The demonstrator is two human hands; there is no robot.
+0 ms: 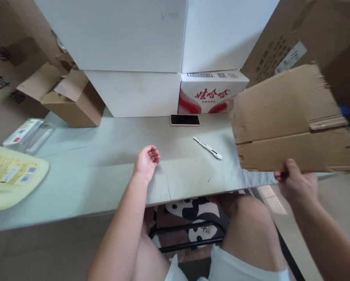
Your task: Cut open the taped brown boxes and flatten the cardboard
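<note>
One hand bears all the load: your right hand [300, 187] has its grip pinched on the lower edge of a flat, creased brown cardboard sheet [280, 132], your thumb lapping the near face and your fingers curled at the edge. Held from that one side, the sheet stands tilted over the right end of the pale green, cloth-covered counter [84, 156]; its broad face probably makes it want to swing, which would explain the firm thumb. Whether its far edge rests on anything, you cannot tell from this view.

Your left hand [146, 162] has nothing in its grip, its fingers loosely half-curled near the counter's front edge, likely because the sheet needs only one hand like this. Between your hands lies a slim white craft knife [208, 148], slanting across the cloth, a placement that seems to suit easy reach from either side. Beyond it, a black-screened, pale-edged phone [185, 120] lies flat just in front of a white and red printed carton [207, 95], apparently tucked back to leave you working room. Large plain white boxes [134, 35] rise behind like a wall, bounding the space.
</note>
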